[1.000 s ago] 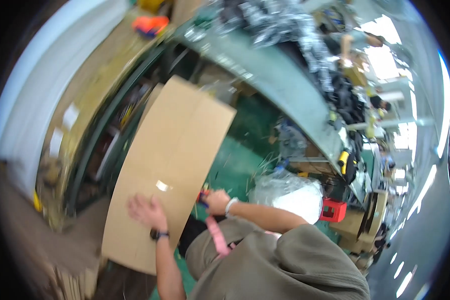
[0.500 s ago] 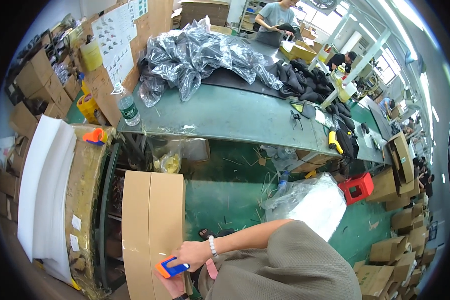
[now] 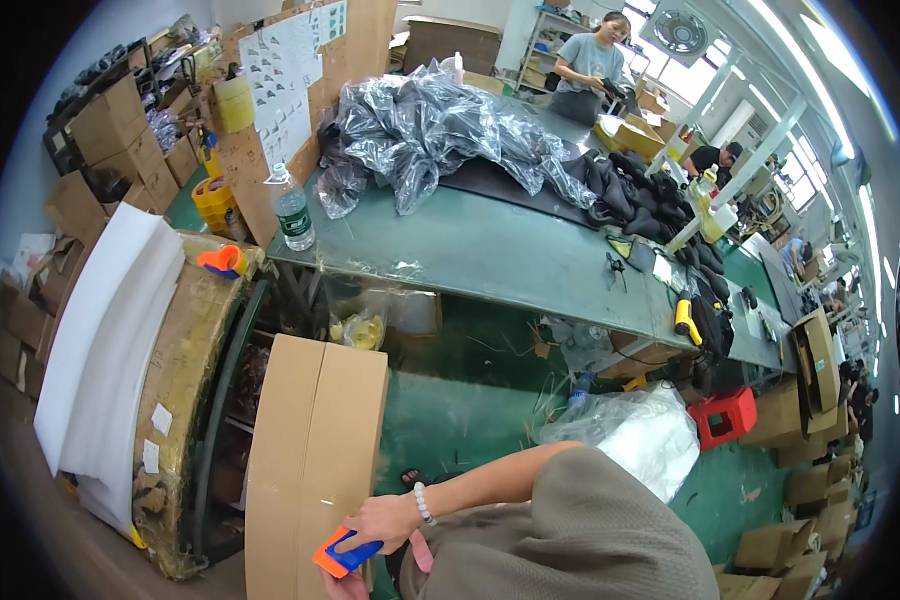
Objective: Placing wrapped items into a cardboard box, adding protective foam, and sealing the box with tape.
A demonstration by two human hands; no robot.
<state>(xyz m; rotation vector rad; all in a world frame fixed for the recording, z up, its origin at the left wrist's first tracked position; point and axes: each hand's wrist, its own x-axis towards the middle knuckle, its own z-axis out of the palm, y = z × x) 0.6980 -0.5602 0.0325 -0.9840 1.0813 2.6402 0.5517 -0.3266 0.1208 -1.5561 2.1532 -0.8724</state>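
One orange-and-blue tape dispenser [image 3: 348, 551] sat low over the near part of a long cardboard box [image 3: 310, 440], close to the box's right side. My right hand [image 3: 378, 522] was closed around it from above, fingers wrapped over the blue body, with a pale bead bracelet [image 3: 424, 504] on the wrist. My left hand [image 3: 344, 586] was just below the dispenser's orange end, mostly hidden by it and cut by the lower edge of view, so I could not tell whether it gripped anything. The box had a straight seam running lengthwise along its top.

Left of the box stood a dark green rack [image 3: 206, 440], then a big tape-covered carton [image 3: 179, 375] and a stack of white foam sheets [image 3: 110, 330]. An orange tape holder [image 3: 222, 261] lay on that carton. Past the far end of the box ran a green table [image 3: 450, 265], bearing a water bottle [image 3: 293, 212], a heap of clear plastic bags [image 3: 440, 135] and a black pile [image 3: 640, 195]. To the right, a red stool [image 3: 722, 418] stood beside a white bundle [image 3: 650, 435] on the green floor [image 3: 460, 400]. Beyond the table, a co-worker [image 3: 590, 62] handled something dark.
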